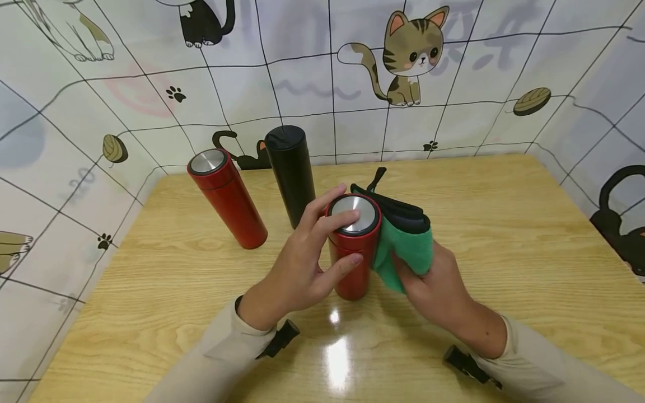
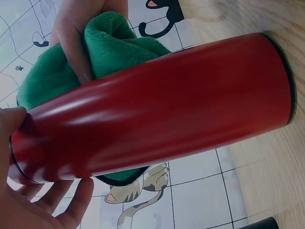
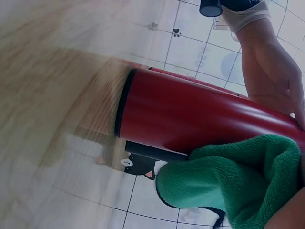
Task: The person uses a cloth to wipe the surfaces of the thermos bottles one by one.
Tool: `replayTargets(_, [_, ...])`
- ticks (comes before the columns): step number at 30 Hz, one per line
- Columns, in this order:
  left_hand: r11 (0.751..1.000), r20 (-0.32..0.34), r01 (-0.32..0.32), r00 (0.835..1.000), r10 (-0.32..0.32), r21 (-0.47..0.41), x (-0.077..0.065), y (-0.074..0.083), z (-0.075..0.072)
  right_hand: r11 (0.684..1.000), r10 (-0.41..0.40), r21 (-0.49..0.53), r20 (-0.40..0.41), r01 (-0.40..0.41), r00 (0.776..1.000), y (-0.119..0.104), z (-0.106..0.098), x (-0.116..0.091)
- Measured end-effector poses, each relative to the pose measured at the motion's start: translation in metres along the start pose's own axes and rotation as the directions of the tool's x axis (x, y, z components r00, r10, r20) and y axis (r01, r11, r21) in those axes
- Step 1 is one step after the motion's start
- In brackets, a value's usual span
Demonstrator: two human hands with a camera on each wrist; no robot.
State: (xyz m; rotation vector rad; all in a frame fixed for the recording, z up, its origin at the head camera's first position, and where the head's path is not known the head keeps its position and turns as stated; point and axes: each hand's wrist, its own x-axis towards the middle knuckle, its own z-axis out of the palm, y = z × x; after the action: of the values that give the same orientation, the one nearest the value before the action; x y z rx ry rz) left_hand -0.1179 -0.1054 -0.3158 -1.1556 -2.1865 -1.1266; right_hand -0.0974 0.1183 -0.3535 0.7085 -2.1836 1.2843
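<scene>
A red thermos flask with a silver-topped lid stands upright on the wooden table. My left hand grips it near the top, thumb on the near side and one finger across the lid. In the left wrist view the red flask is held between the thumb and the curled fingers. My right hand holds a folded green cloth with a black edge and a black loop, pressed against the flask's right side. The right wrist view shows the fuzzy green cloth lying along the flask wall.
A second red flask stands at the back left of the table. Beside it is a black flask, partly behind my left hand. A cat-printed sheet rises behind the table and at both sides.
</scene>
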Motion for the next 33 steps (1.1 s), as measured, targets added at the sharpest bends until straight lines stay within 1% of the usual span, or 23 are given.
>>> replayTargets(2, [1.0, -0.003, -0.005, 1.0, 0.005, 0.007, 0.001, 0.0, 0.0, 0.998, 0.054, -0.033, 0.059, -0.052, 0.997, 0.001, -0.001, 0.0])
replayTargets(5, [1.0, 0.005, -0.009, 1.0, 0.009, 0.0, 0.0, 0.0, -0.002, 0.991, 0.125, -0.073, 0.147, -0.115, 0.981, 0.002, -0.001, 0.0])
replayTargets(8, [0.999, 0.021, -0.011, 1.0, 0.012, -0.036, 0.0, -0.001, -0.005, 0.988, 0.141, -0.094, 0.182, -0.125, 0.973, 0.002, 0.0, 0.001])
replayTargets(10, [0.998, 0.038, -0.01, 0.999, 0.013, -0.068, 0.001, 0.0, -0.008, 0.99, 0.126, -0.087, 0.163, -0.113, 0.979, 0.001, 0.0, 0.001])
replayTargets(12, [0.996, 0.058, -0.004, 0.998, 0.01, -0.093, 0.002, 0.0, -0.01, 0.993, 0.098, -0.078, 0.124, -0.088, 0.987, 0.001, 0.0, 0.001])
replayTargets(16, [0.996, 0.084, 0.015, 0.996, -0.008, -0.087, 0.004, 0.002, -0.012, 0.998, 0.036, -0.049, 0.032, -0.034, 0.999, -0.001, 0.001, -0.001])
replayTargets(18, [0.997, 0.082, 0.03, 0.996, -0.024, -0.071, 0.005, 0.003, -0.012, 0.999, 0.017, -0.033, 0.008, -0.017, 1.0, -0.001, 0.001, -0.001])
replayTargets(21, [0.998, 0.073, 0.043, 0.997, -0.04, -0.049, 0.006, 0.003, -0.012, 0.999, 0.039, 0.0, 0.023, -0.039, 0.999, -0.002, 0.001, -0.002])
replayTargets(25, [0.998, 0.076, 0.051, 0.996, -0.048, -0.036, 0.005, 0.004, -0.013, 0.995, 0.097, 0.021, 0.081, -0.099, 0.992, -0.001, 0.002, -0.003])
replayTargets(27, [0.998, 0.089, 0.052, 0.995, -0.049, -0.033, 0.005, 0.005, -0.014, 0.993, 0.114, 0.009, 0.106, -0.115, 0.988, 0.0, 0.003, -0.004])
replayTargets(29, [0.998, 0.102, 0.055, 0.993, -0.054, -0.012, 0.005, 0.006, -0.016, 0.993, 0.12, -0.009, 0.126, -0.12, 0.985, 0.0, 0.003, -0.004])
replayTargets(33, [0.996, 0.124, 0.071, 0.989, -0.077, 0.059, 0.005, 0.009, -0.021, 0.991, 0.13, -0.061, 0.152, -0.121, 0.98, 0.001, 0.003, -0.004])
